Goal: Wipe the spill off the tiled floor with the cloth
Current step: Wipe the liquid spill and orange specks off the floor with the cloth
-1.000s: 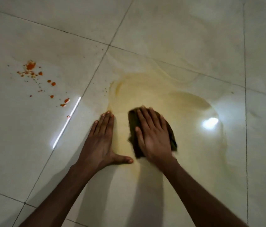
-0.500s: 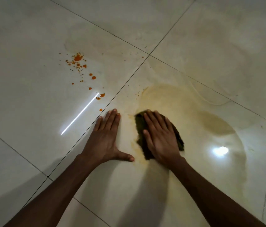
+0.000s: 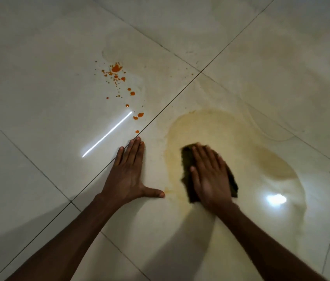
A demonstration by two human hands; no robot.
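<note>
Tiled floor [image 3: 38,78]: pale glossy tiles, dark grout lines. Spill [image 3: 210,134]: wide yellowish smear across the tile ahead of you. Your left hand [image 3: 128,174]: flat on the floor, fingers extended, thumb splayed, holding nothing. Your right hand [image 3: 210,177]: palm down, fingers extended, pressing the cloth [image 3: 186,159], dark, lying within the smear. Orange droplets [image 3: 117,78]: scattered on the neighbouring tile, beyond your left fingertips.
</note>
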